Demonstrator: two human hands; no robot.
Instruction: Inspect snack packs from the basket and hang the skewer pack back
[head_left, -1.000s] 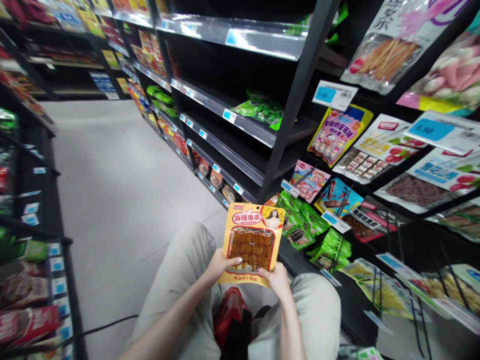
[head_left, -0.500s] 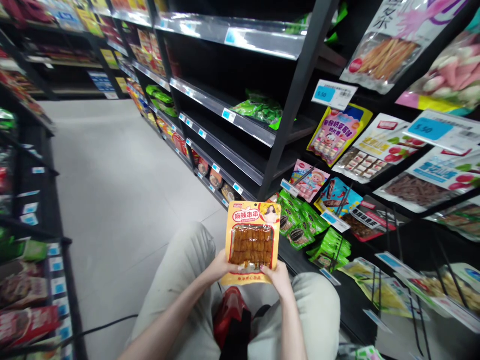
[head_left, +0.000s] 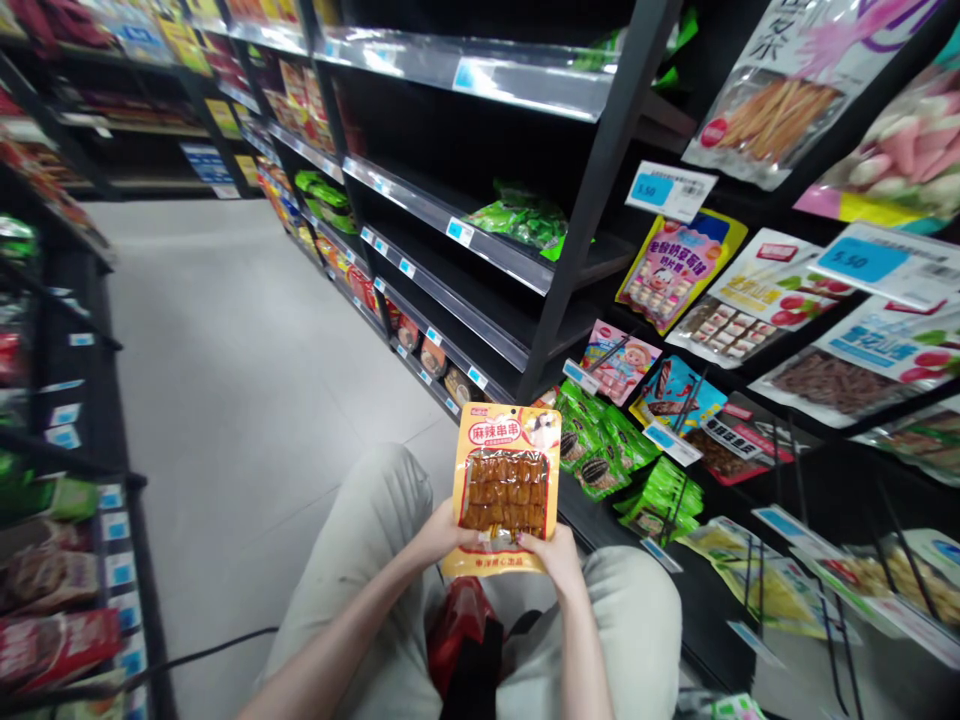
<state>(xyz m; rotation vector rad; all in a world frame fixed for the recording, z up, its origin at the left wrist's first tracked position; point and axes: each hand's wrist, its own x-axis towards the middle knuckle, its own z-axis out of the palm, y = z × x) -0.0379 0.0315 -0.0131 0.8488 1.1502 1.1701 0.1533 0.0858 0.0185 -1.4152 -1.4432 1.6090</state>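
Between my knees I see a yellow-orange snack packet (head_left: 506, 490) with a clear window over brown skewered pieces. My left hand (head_left: 444, 535) grips its lower left edge, thumb on the front. On the lower right edge, my right hand (head_left: 553, 553) pinches it the same way. The fingers behind the packet are hidden. The packet faces me, tilted back, with its hanging hole at the top. Just right of it, several green snack bags (head_left: 600, 440) hang from the rack.
Dark shelving (head_left: 555, 300) runs along the right of the aisle, with green packs (head_left: 517, 218) on one shelf. Hanging snack bags (head_left: 679, 268) and projecting price tags (head_left: 671, 190) are close on my right. Grey floor (head_left: 247, 350) stretches ahead. A red bag (head_left: 459, 625) sits between my legs.
The packet has tipped slightly, so its bottom printing shows more and glare on its upper right corner has shifted. Both hands keep their hold; the surroundings are nearly unchanged.
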